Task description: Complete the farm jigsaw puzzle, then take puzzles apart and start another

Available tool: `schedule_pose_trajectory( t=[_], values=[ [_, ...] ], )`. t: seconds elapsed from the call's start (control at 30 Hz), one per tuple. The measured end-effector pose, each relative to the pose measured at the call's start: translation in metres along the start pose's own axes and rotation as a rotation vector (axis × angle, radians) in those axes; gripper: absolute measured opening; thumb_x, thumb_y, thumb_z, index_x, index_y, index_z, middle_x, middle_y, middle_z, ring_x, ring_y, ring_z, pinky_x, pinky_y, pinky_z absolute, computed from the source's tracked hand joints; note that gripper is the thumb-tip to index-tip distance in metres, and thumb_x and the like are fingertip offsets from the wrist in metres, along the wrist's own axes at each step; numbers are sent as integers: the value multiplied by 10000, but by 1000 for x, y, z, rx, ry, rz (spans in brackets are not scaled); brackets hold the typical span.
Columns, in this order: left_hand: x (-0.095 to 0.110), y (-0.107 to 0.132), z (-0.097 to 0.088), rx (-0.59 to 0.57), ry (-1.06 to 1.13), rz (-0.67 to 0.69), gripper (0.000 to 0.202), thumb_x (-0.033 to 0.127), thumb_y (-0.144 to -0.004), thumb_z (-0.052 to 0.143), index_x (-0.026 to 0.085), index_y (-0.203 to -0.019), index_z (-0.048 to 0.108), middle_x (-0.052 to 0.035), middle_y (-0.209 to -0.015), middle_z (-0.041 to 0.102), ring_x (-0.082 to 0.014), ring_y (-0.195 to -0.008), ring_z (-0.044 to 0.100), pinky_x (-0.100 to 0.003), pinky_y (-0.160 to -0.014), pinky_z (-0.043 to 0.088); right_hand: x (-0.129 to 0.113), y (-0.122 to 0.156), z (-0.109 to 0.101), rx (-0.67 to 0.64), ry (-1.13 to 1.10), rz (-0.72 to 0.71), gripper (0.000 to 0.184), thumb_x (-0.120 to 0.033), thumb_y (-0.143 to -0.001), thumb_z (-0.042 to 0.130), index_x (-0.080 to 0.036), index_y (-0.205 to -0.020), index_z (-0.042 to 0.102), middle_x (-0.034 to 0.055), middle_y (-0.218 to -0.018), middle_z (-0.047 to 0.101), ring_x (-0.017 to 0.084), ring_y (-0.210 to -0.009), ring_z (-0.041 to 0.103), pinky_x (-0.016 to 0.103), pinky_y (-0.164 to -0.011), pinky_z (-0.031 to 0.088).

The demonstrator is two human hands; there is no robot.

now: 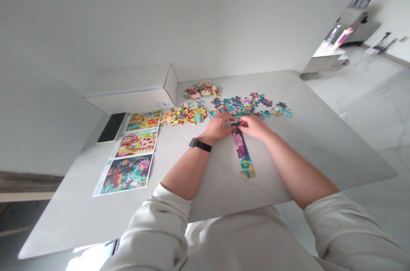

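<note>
A narrow strip of joined puzzle pieces [241,149] lies on the table, purple and dark blue with green and yellow at its near end. At its far end is a dark puzzle piece [236,124], gripped from both sides. My left hand [219,126], with a black watch [200,144] on the wrist, closes its fingers on the piece's left side. From the right, my right hand [255,127] pinches the same piece between thumb and fingers. Just beyond both hands spreads a pile of blue, teal and purple puzzle pieces [235,102].
Yellow puzzle pieces [184,114] and a red-brown pile [202,90] lie further left and back. Three picture sheets [136,143] and a phone [111,127] rest at the left. A white box [134,96] stands against the wall. The table [201,185] ends close to my body.
</note>
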State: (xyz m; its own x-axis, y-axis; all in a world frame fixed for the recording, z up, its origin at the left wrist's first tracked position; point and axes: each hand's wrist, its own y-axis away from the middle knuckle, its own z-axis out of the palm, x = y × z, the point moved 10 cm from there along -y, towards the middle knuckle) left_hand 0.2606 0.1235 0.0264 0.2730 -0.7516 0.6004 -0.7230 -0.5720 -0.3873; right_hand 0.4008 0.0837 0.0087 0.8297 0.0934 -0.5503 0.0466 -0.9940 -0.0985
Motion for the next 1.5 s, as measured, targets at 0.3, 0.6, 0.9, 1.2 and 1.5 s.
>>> schedule_pose_trajectory(
  t=[0.3, 0.6, 0.9, 1.2, 1.5],
  values=[
    [0, 0, 8, -47, -104, 46, 173, 300, -915, 784, 205, -1060, 779, -104, -1109, 747, -282, -1134, 690, -437, -1068, 515, -6, 0, 3, -29, 97, -13, 75, -241, -924, 758, -215, -991, 779, 54, -906, 769, 209, -809, 662, 305, -712, 430],
    [0, 1, 11, -96, -114, 16, 148, 281, -904, 774, 213, -1032, 802, -115, -1127, 720, -300, -1143, 672, -443, -1056, 520, -3, 1, 0, -29, 100, 1, 198, -246, -894, 802, -236, -1090, 773, 45, -880, 764, 230, -831, 674, 316, -718, 446],
    [30, -4, -3, -86, -325, -36, 139, 251, -927, 768, 195, -1054, 776, -139, -1131, 726, -343, -1136, 656, -492, -1066, 504, 7, 1, 0, -27, 84, 31, 242, -248, -881, 829, -237, -1120, 789, 43, -880, 790, 229, -808, 701, 315, -736, 475],
    [84, 34, -49, -36, -311, -13, 405, 426, -978, 743, 226, -1325, 685, -156, -1359, 690, -381, -1305, 610, -536, -1150, 464, 19, 2, -25, 65, 99, 164, 254, -217, -965, 694, -228, -1196, 800, 95, -1012, 825, 279, -900, 741, 365, -849, 521],
    [91, 86, 32, -197, -309, 82, 916, 782, -872, 723, 156, -1525, 580, -257, -1619, 541, -455, -1559, 437, -649, -1331, 269, -11, 5, -12, -44, 65, -76, 249, -157, -945, 701, -251, -1127, 844, 55, -1009, 829, 221, -884, 736, 322, -851, 535]
  ],
)
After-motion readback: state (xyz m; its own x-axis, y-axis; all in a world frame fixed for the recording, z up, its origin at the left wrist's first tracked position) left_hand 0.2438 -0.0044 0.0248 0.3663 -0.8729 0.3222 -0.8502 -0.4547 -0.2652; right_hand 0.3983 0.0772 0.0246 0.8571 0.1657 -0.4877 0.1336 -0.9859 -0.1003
